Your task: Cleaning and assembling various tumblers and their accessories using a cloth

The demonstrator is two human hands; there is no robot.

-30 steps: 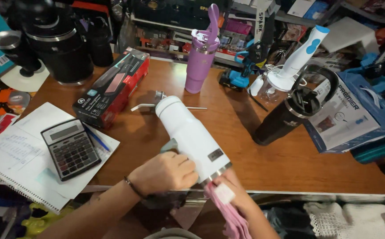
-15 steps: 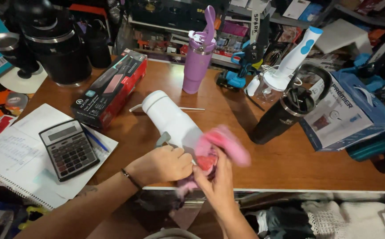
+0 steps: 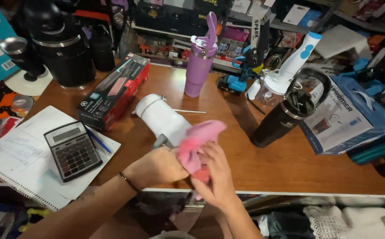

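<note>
Here, a wooden table (image 3: 290,163) carries, from larger to smaller, an open notebook (image 3: 19,163) with a dark calculator (image 3: 73,149) on it, a red-and-black box (image 3: 115,90), a black tumbler (image 3: 285,116) and a purple tumbler (image 3: 199,66). Near the front edge lies a white cylindrical appliance (image 3: 161,118), tilted away from the viewer, its near end gripped by the left hand (image 3: 157,166). The right hand (image 3: 214,177) is closed around a pink cloth (image 3: 197,141), pressing it against that near end.
</note>
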